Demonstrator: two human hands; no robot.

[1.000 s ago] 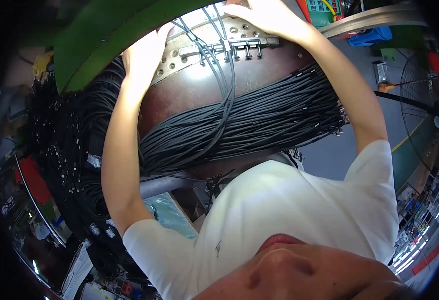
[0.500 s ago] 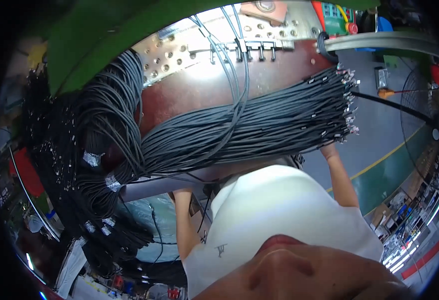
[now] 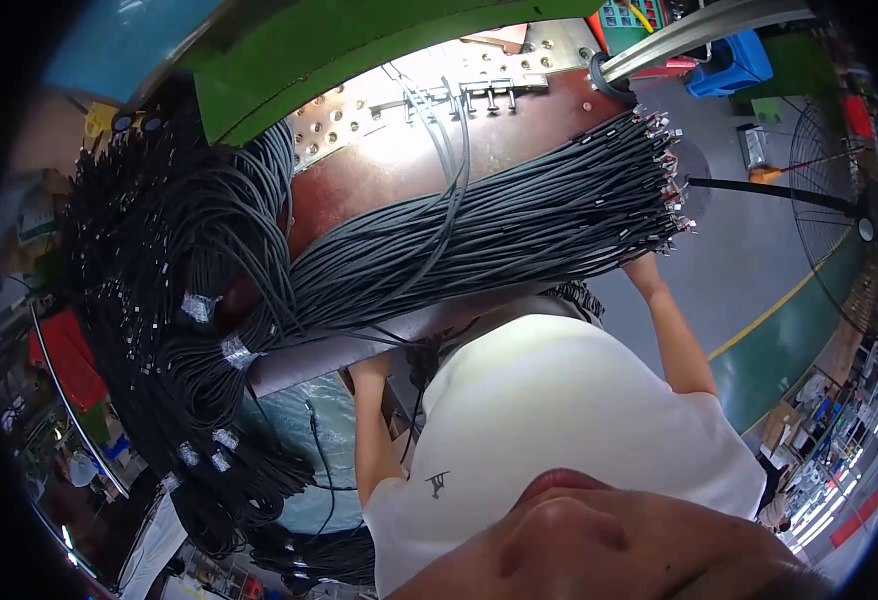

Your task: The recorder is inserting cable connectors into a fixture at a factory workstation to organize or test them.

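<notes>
A thick bundle of black cables lies across the reddish-brown worktop, its metal-tipped ends fanned out at the right. My right hand is under the near side of those ends, its fingers hidden behind the cables. At the table's near edge my left hand reaches below the worktop; its fingers are out of sight and I cannot tell what it touches. A couple of loose cables run over the bundle from the far side. Silver tape wraps the looped cables at the left.
More hanging black cables crowd the left side. A perforated metal plate and a row of small dark pegs stand at the back, beneath a green machine frame. To the right are a fan and a blue bin.
The view has shifted a little, so the worktop, cable ends and green frame sit differently in the picture. Both hands remain at about the same spots by the table's near edge.
</notes>
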